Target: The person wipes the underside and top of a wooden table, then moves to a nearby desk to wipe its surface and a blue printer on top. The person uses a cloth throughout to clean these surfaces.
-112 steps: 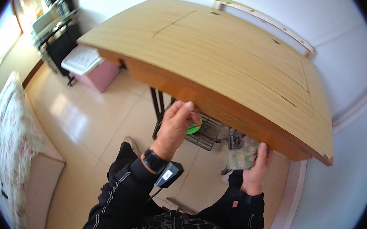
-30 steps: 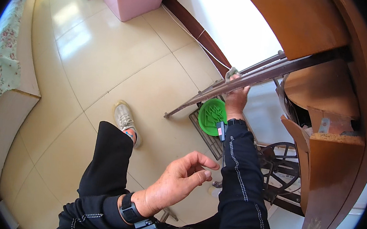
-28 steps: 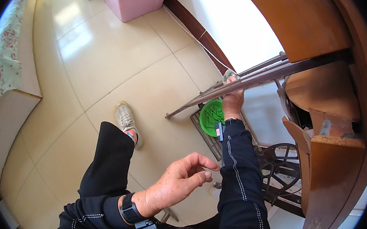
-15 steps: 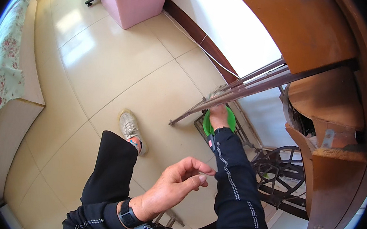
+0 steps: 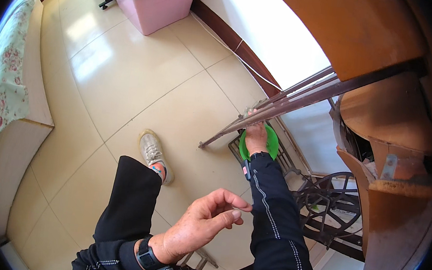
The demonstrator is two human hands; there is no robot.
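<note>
Down at the lower end it goes on: the right hand (image 5: pixel 256 135) is in behind the dark metal leg (image 5: pixel 302 105), fingertips showing on the far side of the bar, and whether it's gripping anything there I can't tell, because the bar crosses right over the knuckles. The leg slants from the wooden cabinet (image 5: pixel 356 29) down toward the tiled floor (image 5: pixel 126 92), its foot just left of that hand. Right under the wrist sits the green bowl (image 5: pixel 273 141), on the slatted metal grate (image 5: pixel 286 153), its contents mostly covered. Over to the left hand (image 5: pixel 199 223): empty, fingers loosely curled, thumb and forefinger parted, its tip just beside the right sleeve (image 5: pixel 275 219). And the score so far? All the action is at the leg's foot end; the upper length toward the cabinet has no hand on it, and nothing in view shows whether that stretch is finished or waiting. The spoked wheel (image 5: pixel 330 206), right of the sleeve, is untouched too, with neither hand on it.
</note>
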